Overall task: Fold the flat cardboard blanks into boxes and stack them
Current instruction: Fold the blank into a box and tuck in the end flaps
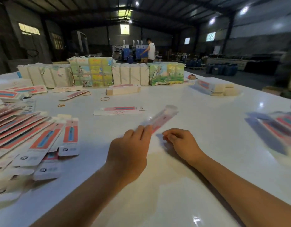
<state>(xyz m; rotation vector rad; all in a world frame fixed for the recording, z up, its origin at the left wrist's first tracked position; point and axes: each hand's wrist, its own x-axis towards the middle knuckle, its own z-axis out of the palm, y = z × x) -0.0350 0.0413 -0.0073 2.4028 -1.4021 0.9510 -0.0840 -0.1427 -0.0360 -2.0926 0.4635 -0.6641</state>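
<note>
Your left hand (133, 145) pinches one blurred carton (159, 120) at frame centre, your right hand (179, 140) curls empty beside it, while many flat blanks (35, 138) wait lower left and a folded stack (278, 128) sits right.

The box (159, 119) beyond the left hand (130, 149) is motion-blurred; its near end hides behind that hand's fingers.

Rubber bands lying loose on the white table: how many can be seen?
3 thin orange rubber bands: one near the left fan of blanks, one mid-table, one farther back beside a flat blank. Others may be hidden.
</note>
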